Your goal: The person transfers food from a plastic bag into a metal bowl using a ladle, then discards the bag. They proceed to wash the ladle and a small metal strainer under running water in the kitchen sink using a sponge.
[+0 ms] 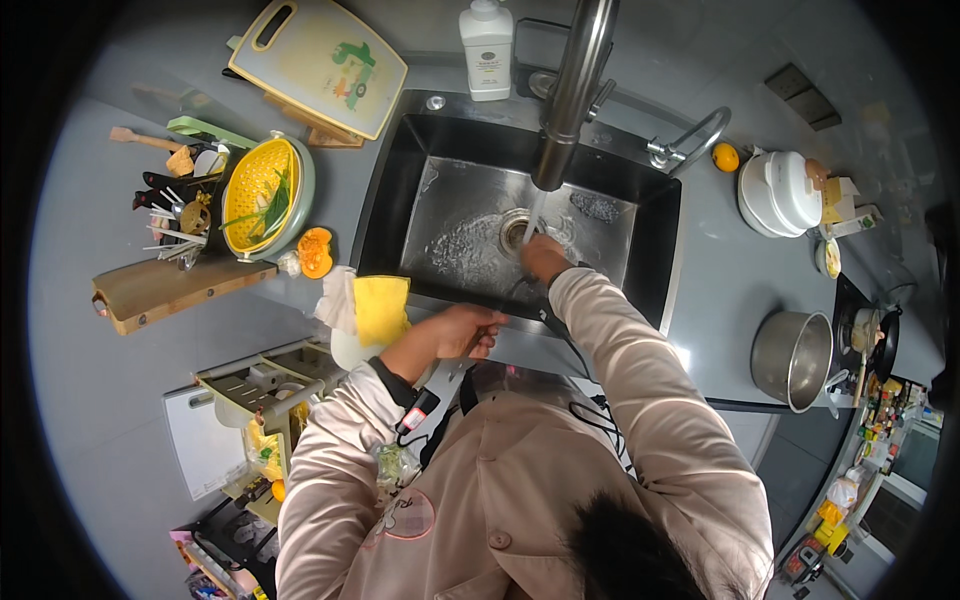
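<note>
My right hand [545, 256] reaches into the black sink [517, 292], just beside the drain [516, 231]. Water runs from the faucet [559, 142] onto or right next to its fingers. Those fingers are mostly hidden, so whether they hold something cannot be told. Over the sink's front edge hovers my left hand [466, 330], fingers loosely curled and nothing visible in them. A yellow cloth [381, 306] and a pale cloth [337, 296] lie to its left at the counter edge. Water spreads over the sink floor, with a grey textured patch [595, 206] at the back right.
Left of the sink are a yellow colander [251, 180] with green stalks, a cut pumpkin piece [315, 253], a wooden board [180, 289] and a plastic cutting board [319, 67]. A white bottle [487, 52] stands behind. At right are a steel pot [791, 360] and white lidded pot [780, 193].
</note>
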The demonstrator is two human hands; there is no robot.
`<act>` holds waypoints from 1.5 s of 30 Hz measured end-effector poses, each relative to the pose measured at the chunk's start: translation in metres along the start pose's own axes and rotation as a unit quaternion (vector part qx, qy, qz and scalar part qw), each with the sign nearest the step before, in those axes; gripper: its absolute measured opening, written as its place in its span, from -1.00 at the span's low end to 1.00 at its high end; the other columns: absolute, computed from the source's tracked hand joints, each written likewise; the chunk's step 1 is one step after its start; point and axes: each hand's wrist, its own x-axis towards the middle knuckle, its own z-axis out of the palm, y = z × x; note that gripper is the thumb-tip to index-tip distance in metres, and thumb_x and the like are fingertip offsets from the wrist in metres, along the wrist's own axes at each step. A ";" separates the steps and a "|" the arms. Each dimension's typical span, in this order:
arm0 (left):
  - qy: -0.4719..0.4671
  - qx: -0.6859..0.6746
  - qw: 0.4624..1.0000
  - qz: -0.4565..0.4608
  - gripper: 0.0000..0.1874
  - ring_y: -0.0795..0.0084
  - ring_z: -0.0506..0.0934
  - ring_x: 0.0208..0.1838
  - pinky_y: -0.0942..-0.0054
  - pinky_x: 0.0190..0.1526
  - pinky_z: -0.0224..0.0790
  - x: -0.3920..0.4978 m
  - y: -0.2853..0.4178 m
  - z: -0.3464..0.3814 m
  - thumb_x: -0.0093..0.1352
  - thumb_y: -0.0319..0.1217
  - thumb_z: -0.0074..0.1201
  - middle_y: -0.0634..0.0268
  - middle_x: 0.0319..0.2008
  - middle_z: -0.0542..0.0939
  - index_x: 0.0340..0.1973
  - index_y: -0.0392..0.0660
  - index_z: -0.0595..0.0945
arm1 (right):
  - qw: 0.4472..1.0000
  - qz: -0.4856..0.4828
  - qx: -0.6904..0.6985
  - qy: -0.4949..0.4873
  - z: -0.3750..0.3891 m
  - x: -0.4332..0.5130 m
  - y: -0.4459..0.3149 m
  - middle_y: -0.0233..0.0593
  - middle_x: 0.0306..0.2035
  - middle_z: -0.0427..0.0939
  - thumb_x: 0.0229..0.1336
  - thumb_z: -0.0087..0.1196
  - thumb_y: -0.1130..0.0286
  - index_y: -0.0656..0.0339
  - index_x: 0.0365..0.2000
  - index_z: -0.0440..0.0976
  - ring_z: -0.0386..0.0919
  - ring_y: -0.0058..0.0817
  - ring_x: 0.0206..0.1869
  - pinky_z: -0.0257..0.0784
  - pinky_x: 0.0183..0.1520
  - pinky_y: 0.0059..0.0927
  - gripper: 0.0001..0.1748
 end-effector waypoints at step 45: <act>0.211 -0.078 0.967 0.119 -0.90 0.61 0.28 -0.69 0.66 -0.75 0.11 -0.003 -0.022 -0.014 0.40 -0.31 -0.10 0.35 -0.62 0.40 -0.27 -0.04 0.40 | 0.516 0.358 0.777 -0.052 0.083 0.081 0.006 -0.34 0.14 0.31 0.12 -0.17 -0.13 0.06 0.09 0.26 0.23 -0.37 0.19 0.18 0.19 -0.51 -0.36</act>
